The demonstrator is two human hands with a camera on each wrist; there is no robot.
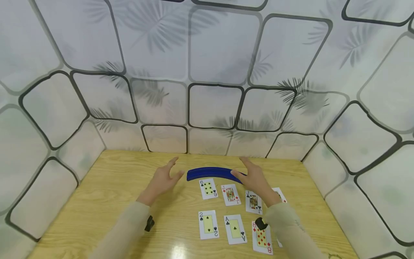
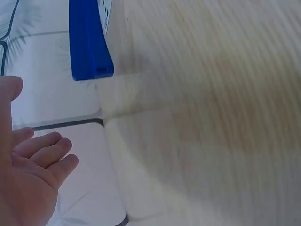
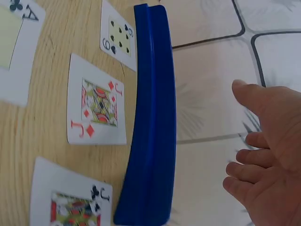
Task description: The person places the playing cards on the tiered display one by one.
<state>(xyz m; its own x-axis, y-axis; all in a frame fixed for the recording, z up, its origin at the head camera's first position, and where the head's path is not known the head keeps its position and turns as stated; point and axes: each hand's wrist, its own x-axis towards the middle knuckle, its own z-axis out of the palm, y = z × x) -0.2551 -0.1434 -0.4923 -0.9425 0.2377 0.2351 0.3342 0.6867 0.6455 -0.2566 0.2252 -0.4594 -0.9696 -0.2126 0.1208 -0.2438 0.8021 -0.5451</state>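
Observation:
A blue curved card holder (image 1: 210, 172) lies at the back of the table, behind two rows of face-up playing cards. My left hand (image 1: 161, 182) hovers left of the holder, fingers relaxed and nothing in it. My right hand (image 1: 257, 180) is over the holder's right end, thumb spread from the fingers, also holding nothing. In the right wrist view the holder (image 3: 153, 113) stands apart from that hand. The back row has a six of spades (image 1: 208, 188), a jack of diamonds (image 1: 231, 194) and a jack of clubs (image 1: 253, 205). My right forearm partly hides further cards.
Nearer me lie a two of spades (image 1: 208, 225), an ace of clubs (image 1: 235, 229) and an eight of diamonds (image 1: 262, 241). The wooden table (image 1: 116, 183) meets patterned walls (image 1: 213, 108) at the back and sides. Each wrist wears a dark device.

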